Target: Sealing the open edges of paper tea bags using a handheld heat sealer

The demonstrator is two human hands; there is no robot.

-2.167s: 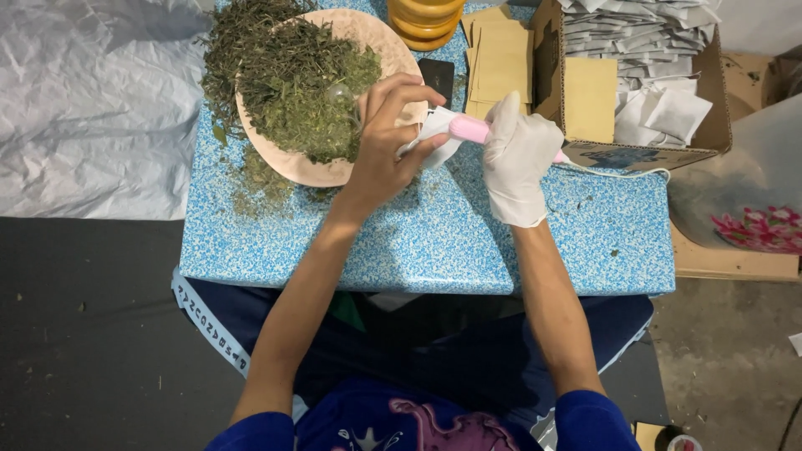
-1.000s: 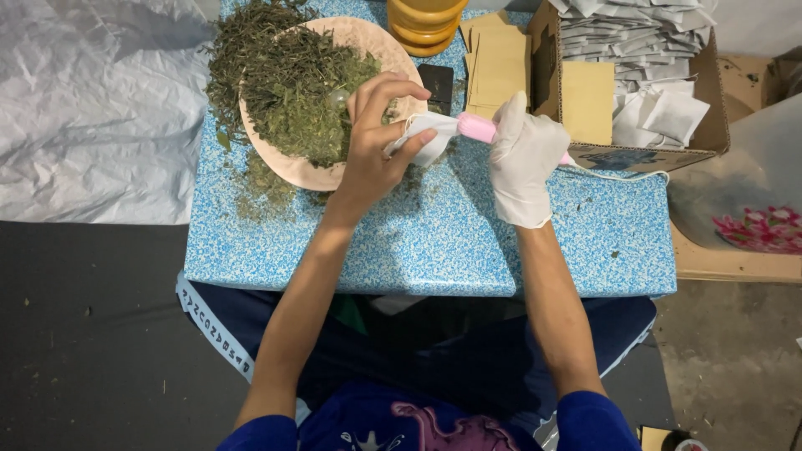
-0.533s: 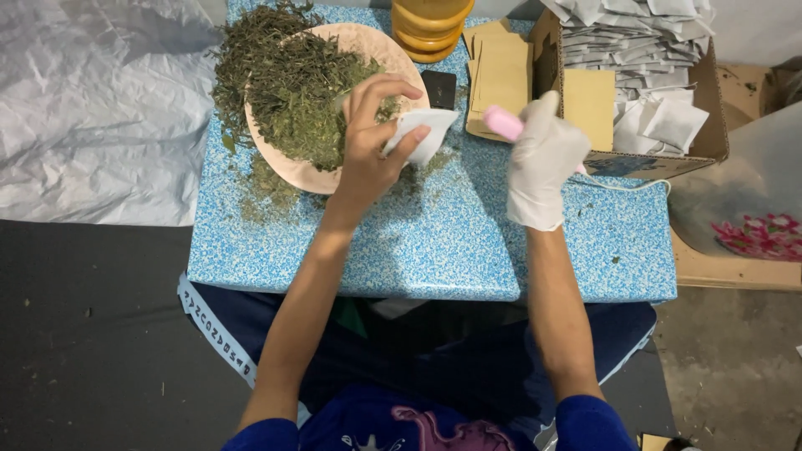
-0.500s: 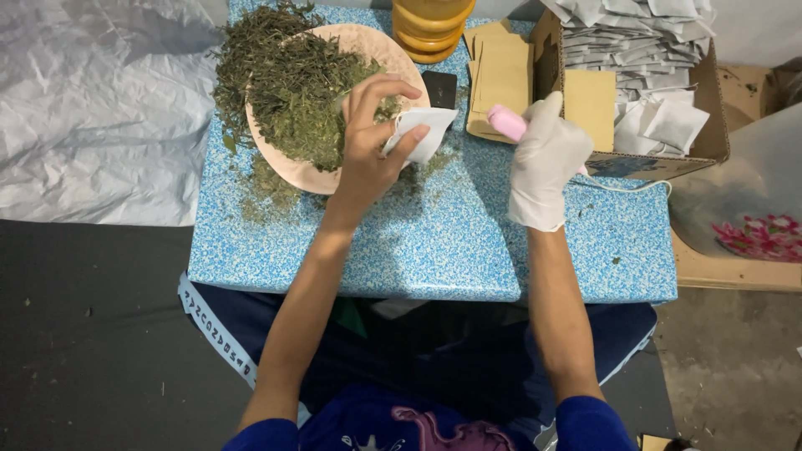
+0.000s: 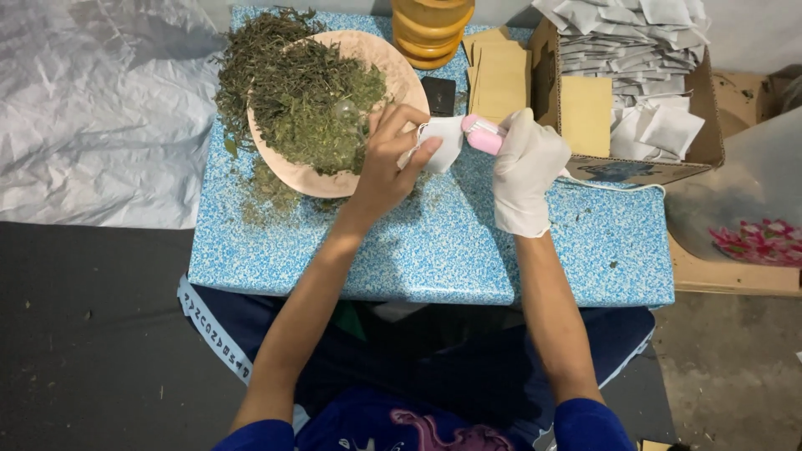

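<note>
Pinching a small white paper sachet (image 5: 441, 142) between thumb and fingers, the bare left hand (image 5: 390, 160) hovers at the right rim of the pink plate (image 5: 399, 73) heaped with dried green herbs (image 5: 311, 92), near the table's far edge. The gloved right hand (image 5: 524, 167) is wrapped tight around a pink handheld sealer (image 5: 483, 136), whose tip touches the sachet's right edge. Beyond lie brown paper envelopes (image 5: 499, 71), and a cardboard box (image 5: 635, 167) of white sachets sits at the far right corner of the blue speckled table (image 5: 434, 250).
</note>
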